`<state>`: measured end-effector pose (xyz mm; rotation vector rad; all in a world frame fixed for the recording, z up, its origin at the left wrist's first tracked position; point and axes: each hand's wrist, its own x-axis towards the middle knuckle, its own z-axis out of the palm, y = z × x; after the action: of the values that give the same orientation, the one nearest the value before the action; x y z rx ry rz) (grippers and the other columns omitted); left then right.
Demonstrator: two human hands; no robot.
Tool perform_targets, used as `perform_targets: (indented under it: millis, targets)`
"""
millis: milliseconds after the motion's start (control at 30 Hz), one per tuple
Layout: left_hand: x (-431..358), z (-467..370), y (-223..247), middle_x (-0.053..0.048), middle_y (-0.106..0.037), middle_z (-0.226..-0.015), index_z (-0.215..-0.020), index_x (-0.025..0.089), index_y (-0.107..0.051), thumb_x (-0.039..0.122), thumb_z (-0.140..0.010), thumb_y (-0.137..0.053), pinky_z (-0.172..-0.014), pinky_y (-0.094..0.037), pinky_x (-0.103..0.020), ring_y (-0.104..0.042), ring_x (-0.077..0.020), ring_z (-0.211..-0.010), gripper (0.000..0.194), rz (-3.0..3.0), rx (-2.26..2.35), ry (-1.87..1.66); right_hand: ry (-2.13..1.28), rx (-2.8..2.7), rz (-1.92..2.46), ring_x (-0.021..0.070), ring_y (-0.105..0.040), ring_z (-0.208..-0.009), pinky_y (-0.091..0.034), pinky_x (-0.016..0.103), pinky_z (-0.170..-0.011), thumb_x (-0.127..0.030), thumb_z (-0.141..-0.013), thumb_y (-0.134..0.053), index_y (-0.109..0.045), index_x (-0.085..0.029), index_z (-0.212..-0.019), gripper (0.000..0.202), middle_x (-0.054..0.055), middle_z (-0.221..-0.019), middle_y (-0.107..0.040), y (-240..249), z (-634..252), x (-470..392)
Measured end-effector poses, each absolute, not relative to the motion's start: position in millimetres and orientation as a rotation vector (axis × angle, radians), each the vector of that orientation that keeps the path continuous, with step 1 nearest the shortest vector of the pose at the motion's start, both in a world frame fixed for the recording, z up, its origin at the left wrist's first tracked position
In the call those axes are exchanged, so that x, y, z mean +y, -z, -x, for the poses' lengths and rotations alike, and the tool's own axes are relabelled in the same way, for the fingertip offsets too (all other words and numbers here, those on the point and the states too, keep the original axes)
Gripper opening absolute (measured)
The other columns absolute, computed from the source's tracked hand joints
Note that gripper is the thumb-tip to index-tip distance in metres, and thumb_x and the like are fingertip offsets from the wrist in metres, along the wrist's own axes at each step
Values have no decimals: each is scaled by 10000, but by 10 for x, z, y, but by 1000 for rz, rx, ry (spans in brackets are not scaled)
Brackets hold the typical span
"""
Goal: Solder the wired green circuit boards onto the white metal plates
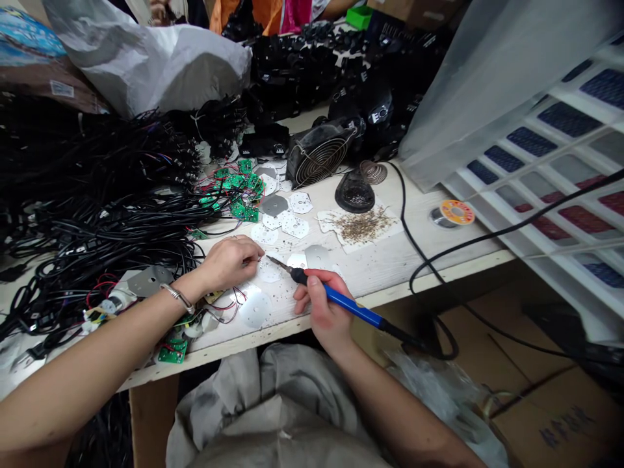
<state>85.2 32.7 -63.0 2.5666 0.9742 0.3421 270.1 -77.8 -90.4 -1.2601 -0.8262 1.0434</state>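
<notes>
My right hand [327, 304] grips the blue handle of a soldering iron [355, 304], its metal tip pointing left. The tip is close to the fingertips of my left hand [233, 261], which are pinched together low over the table; whatever they hold is too small or hidden to make out. Beneath the tip lies a white LED plate [270, 272]. A round, shiny plate [255, 308] rests nearer the table's front edge. More LED plates [295, 227], some grey side up, are spread behind my hands. Green circuit boards [238, 184] with thin wires are heaped beyond my left hand.
Bundled black cables [141, 224] cover the left side. A fan [319, 156] stands at the back, beside a dark iron stand [355, 193] and solder scraps [363, 226]. A solder spool [454, 213] sits right. The iron's cord [404, 214] loops across the right edge.
</notes>
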Motion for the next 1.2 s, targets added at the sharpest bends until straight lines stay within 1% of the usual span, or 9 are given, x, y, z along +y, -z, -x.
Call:
perform_targets:
  millis: [167, 267, 333, 400, 567, 733, 833, 933, 1200]
  targets:
    - [319, -863, 607, -48, -740, -914, -667, 178, -616, 96, -736, -533, -815, -536, -331, -664, -185, -887, 135, -2541, 990, -335, -1001, -835, 1247, 101, -600, -415, -506, 216, -455, -418, -888, -572, -588, -203, -935, 221, -50, -597, -641, 945, -2693, -811]
    - [313, -861, 583, -45, -740, -917, -670, 179, -622, 113, -751, -539, -814, -531, -328, -662, -185, -889, 133, -2510, 995, -328, -931, -956, 1273, 153, -715, -680, -583, 291, -691, -380, -905, -569, -596, -227, -1045, 208, -1, -798, -711, 974, -2679, -798]
    - [303, -851, 568, -44, -737, -912, -698, 181, -635, 134, -769, -540, -826, -527, -328, -660, -180, -884, 127, -2464, 1009, -337, -861, -1151, 1278, 181, -711, -880, -567, 331, -836, -346, -900, -581, -605, -243, -1084, 213, 35, -965, -717, 988, -2670, -762]
    - [289, -838, 554, -42, -732, -911, -728, 182, -639, 154, -781, -543, -827, -526, -322, -659, -172, -875, 113, -2417, 1020, -356, -781, -1366, 1278, 190, -682, -963, -550, 328, -882, -319, -901, -577, -622, -253, -1085, 201, 48, -1041, -698, 1002, -2667, -716]
    - [274, -830, 546, -46, -727, -904, -684, 183, -607, 148, -764, -551, -823, -525, -313, -657, -172, -876, 103, -2448, 955, -363, -685, -1566, 1284, 188, -662, -943, -556, 310, -844, -310, -935, -524, -618, -263, -1132, 224, 56, -1040, -674, 1010, -2668, -666]
    - [303, -841, 565, -52, -728, -899, -676, 177, -617, 127, -758, -547, -800, -533, -315, -656, -180, -876, 119, -2523, 933, -325, -782, -1282, 1313, 192, -693, -867, -565, 343, -836, -341, -895, -583, -633, -246, -1072, 207, 50, -953, -714, 975, -2670, -771]
    - [311, -836, 582, -54, -729, -906, -689, 175, -633, 117, -760, -543, -789, -538, -311, -657, -179, -875, 129, -2555, 919, -322, -866, -1024, 1316, 153, -663, -594, -573, 297, -621, -405, -902, -563, -633, -224, -1014, 225, 9, -731, -701, 997, -2696, -849]
    - [312, -827, 596, -53, -731, -903, -683, 175, -638, 111, -751, -547, -799, -540, -316, -662, -183, -882, 131, -2573, 914, -326, -904, -990, 1286, 108, -538, -416, -484, 242, -451, -429, -891, -562, -640, -218, -928, 229, -34, -590, -635, 1018, -2730, -871]
    - [308, -823, 583, -53, -736, -918, -697, 178, -654, 92, -736, -538, -811, -549, -317, -663, -178, -887, 149, -2590, 906, -318, -1011, -1032, 1301, 95, -524, -415, -453, 227, -448, -377, -871, -575, -650, -216, -898, 180, -44, -573, -626, 927, -2737, -842]
